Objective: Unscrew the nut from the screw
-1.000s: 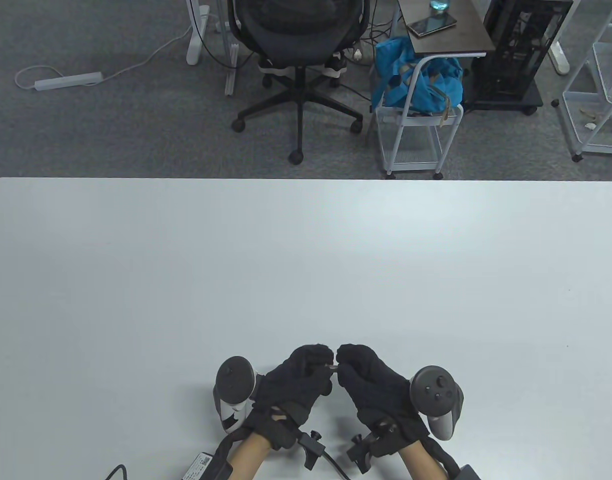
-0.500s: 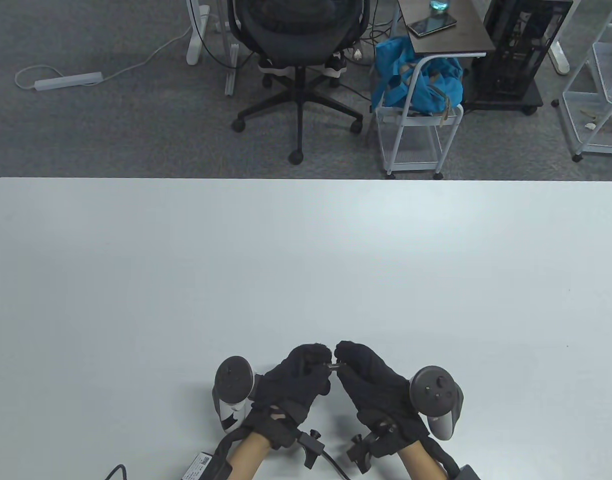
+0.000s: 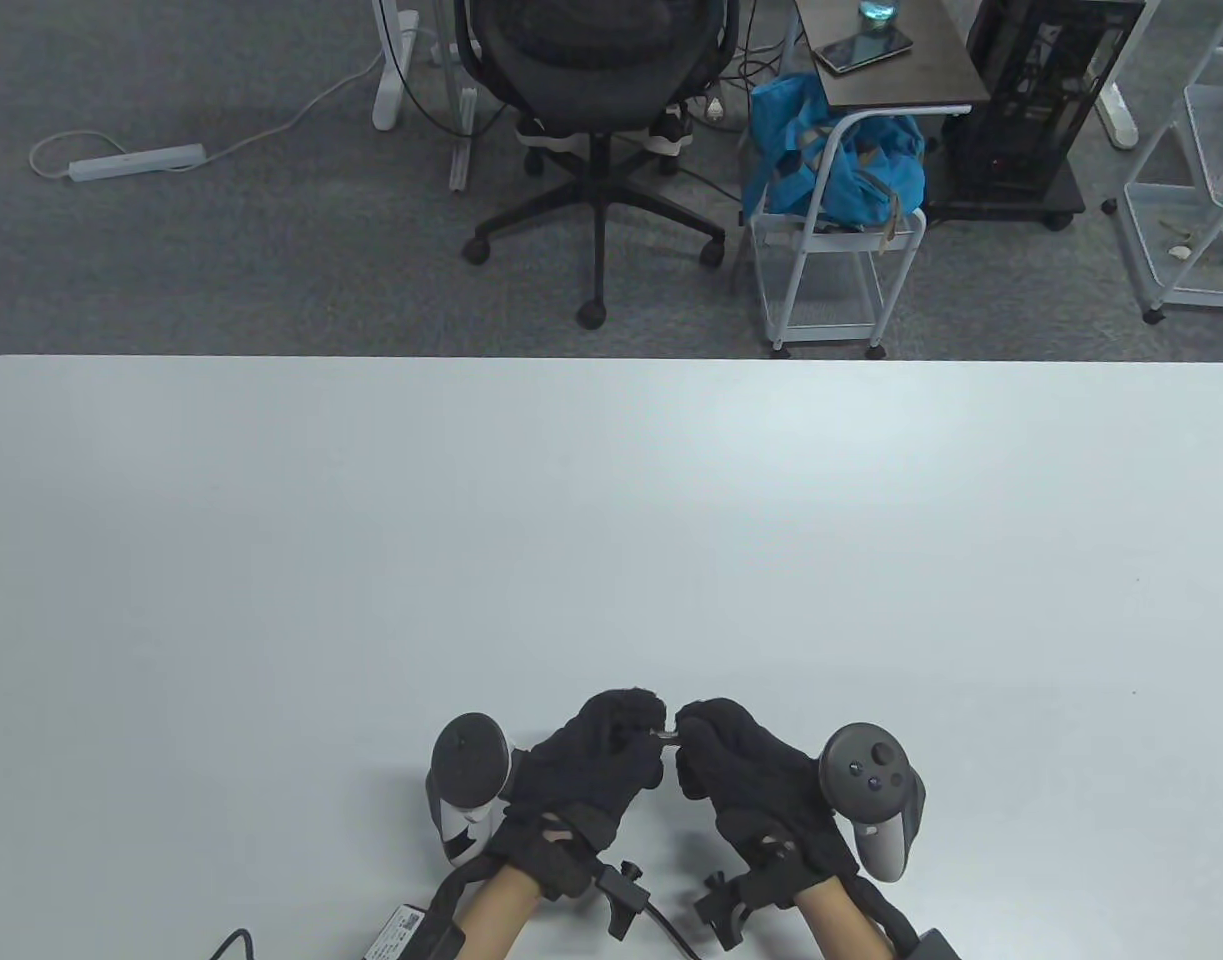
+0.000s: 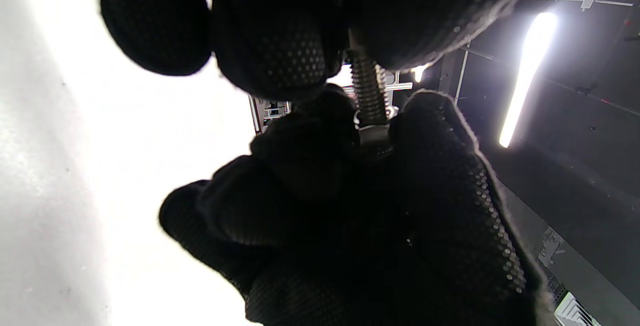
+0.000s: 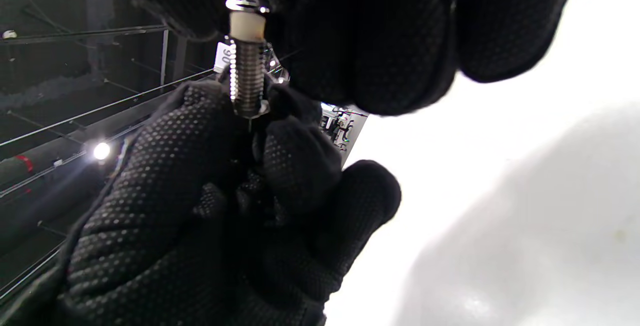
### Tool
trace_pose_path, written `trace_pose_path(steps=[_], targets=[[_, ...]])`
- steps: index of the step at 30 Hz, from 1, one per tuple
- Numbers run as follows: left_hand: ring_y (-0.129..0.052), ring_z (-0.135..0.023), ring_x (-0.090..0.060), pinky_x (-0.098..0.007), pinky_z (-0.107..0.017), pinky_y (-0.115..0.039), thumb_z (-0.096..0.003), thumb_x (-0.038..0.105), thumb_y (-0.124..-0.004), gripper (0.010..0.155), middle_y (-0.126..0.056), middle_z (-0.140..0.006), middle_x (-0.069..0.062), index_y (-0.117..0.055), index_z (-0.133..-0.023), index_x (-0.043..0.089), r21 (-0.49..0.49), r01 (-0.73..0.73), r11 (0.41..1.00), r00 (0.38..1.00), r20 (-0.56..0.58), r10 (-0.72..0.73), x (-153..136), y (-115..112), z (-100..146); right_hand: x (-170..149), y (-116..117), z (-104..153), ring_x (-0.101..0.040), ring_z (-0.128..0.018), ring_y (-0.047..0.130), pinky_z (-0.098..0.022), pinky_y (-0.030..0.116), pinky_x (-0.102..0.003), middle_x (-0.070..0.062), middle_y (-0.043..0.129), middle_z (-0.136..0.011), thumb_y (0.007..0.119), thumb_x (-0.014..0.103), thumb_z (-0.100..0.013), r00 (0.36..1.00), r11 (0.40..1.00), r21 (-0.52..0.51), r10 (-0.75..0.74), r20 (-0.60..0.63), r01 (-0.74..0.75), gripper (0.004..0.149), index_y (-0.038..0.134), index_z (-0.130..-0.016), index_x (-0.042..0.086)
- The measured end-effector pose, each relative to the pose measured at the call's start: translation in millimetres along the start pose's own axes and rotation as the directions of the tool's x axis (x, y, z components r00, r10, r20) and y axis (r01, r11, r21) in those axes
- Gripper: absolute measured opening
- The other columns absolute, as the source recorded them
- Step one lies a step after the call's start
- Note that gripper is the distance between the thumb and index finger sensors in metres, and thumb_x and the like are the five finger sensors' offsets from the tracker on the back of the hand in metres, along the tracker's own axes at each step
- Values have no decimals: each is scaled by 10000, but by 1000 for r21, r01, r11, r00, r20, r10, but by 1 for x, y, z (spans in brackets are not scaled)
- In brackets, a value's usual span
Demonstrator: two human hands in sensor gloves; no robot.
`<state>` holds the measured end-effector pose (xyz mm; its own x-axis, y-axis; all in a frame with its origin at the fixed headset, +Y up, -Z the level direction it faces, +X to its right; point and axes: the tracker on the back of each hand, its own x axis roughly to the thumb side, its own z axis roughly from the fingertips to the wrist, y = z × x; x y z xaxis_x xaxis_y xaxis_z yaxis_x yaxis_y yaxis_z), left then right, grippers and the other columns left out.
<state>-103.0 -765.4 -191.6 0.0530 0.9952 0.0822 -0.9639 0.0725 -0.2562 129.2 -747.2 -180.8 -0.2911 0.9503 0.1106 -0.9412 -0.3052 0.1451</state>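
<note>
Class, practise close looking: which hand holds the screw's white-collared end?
The right hand: its fingers pinch beside the white collar; the left hand grips the bare thread.

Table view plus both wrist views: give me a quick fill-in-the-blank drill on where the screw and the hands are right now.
1. The screw is held between ____ gloved hands.
2. In the right wrist view, the threaded shaft runs from the right hand to the ____ hand.
3. Both hands work above the white ____.
4. Beyond the table's far edge stands a black office ____.

Missing words: two; left; table; chair
</note>
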Motion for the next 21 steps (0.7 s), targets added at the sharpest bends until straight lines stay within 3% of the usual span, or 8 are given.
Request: trace_pose_path(steps=[6, 11, 21], targets=[[-1006, -475, -219, -546, -505, -847, -482, 377, -851, 478, -893, -826, -138, -778, -932, 231, -2, 1, 1000, 1000, -3, -1, 0, 0, 0, 6, 0, 0, -314, -517, 954, -509, 798, -583, -118, 914, -680, 744, 396, -543, 998, 1000, -13, 17, 68, -16, 519, 717, -947, 72], [-1007, -465, -216, -544, -499, -850, -481, 381, -850, 479, -897, -817, -140, -780, -930, 228, 8, -7, 1000, 1000, -11, 7, 0, 0, 0, 10, 1, 1, -368, -666, 902, -564, 756, -603, -138, 834, -836, 775, 343, -540, 994, 999, -14, 31, 101, -29, 489, 698, -984, 154], [-1006, -465, -214, -542, -500, -850, -485, 388, -843, 481, -897, -816, -135, -777, -933, 225, 19, -22, 1000, 999, -23, 23, -1, 1, 1, 10, -3, 2, -358, -680, 911, -562, 768, -589, -108, 852, -851, 791, 344, -530, 993, 997, -73, 46, 108, -38, 476, 736, -974, 181]])
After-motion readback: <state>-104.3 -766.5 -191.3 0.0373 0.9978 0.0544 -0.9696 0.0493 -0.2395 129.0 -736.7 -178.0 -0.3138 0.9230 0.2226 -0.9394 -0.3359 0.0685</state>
